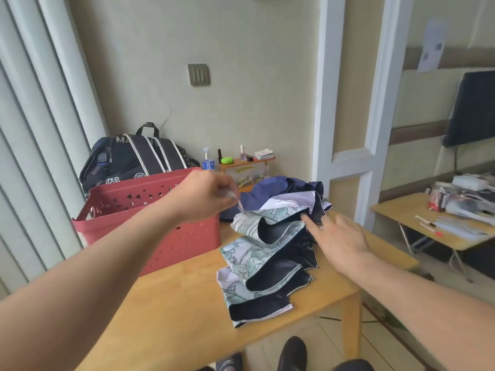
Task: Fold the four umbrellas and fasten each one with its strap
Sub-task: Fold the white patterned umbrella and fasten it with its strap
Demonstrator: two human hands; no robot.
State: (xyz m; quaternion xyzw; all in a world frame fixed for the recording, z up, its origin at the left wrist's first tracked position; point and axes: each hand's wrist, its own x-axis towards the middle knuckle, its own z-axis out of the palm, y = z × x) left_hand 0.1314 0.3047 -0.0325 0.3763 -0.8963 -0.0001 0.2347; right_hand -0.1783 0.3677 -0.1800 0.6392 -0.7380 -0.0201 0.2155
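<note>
A collapsed umbrella (265, 261) with a pale floral outside and black lining lies loosely pleated on the wooden table (174, 303). Behind it lies a navy blue umbrella (270, 191), partly covered. My left hand (206, 196) hovers above the umbrella's far end, its fingers curled and pinching something small and pale, blurred by motion. My right hand (337, 231) reaches in from the right with its fingers spread, the fingertips at the floral umbrella's black folds. Other umbrellas are not visible.
A red perforated basket (150, 218) stands on the table's left, under my left forearm. A dark backpack (134, 162), a bottle (207, 162) and a small shelf (246, 163) sit behind. A second, cluttered table (439, 226) stands at the right.
</note>
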